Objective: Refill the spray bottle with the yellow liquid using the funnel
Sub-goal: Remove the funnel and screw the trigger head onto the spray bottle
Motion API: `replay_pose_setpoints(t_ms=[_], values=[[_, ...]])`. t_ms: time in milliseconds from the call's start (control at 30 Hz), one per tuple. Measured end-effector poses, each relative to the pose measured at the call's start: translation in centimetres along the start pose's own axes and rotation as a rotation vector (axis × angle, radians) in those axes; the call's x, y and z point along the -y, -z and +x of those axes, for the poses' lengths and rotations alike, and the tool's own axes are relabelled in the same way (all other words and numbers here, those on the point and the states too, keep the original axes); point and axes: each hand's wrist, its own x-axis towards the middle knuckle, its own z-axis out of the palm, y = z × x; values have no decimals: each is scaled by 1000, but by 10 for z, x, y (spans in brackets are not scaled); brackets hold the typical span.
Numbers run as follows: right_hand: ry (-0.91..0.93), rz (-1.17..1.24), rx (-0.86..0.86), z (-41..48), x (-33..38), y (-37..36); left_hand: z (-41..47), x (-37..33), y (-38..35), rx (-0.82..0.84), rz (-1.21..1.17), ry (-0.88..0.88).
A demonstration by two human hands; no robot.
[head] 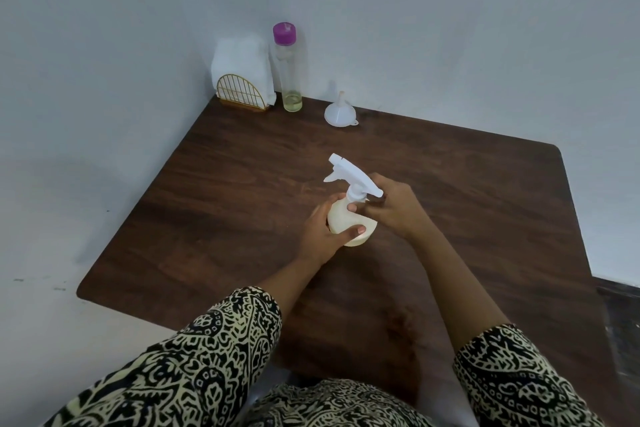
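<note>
A cream spray bottle [346, 218] with a white trigger head [349, 177] stands in the middle of the dark wooden table [225, 184]. My left hand [322, 234] grips its round body from the left. My right hand [391, 206] pinches the white collar under the trigger head. A white funnel [340, 111] sits upside down, spout up, at the far edge of the table. Left of it stands a tall clear bottle [290, 73] with a purple cap and a little yellow liquid at the bottom.
A gold wire holder with white napkins [244, 80] stands in the far left corner, beside the tall bottle. White walls close the table's far and left sides. My patterned sleeves cover the near edge.
</note>
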Motion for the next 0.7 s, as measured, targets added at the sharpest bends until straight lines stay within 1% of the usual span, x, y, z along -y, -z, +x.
replay_pose_setpoints(t_ms=[100,200,300,367,500,533,633,700], values=[[27,-47,-95,0,0,-4,-1,0,0,-4,-1,-5],[108,-194,-217,-1,-1,-10,-1,-1,0,-4,4,6],[116,-228,-247,-2,0,-14,-1,-2,0,-5,20,11],[101,-200,-184,-1,2,-8,0,-1,0,-5,27,9],[82,-301,107,14,14,21,1,0,1,1,19,-12],[93,-327,156,18,20,26,1,-1,1,0,24,-12],[121,-359,227,24,29,29,-1,-3,2,2,33,-1],[73,-344,214,24,31,26,0,-2,2,-2,38,1]])
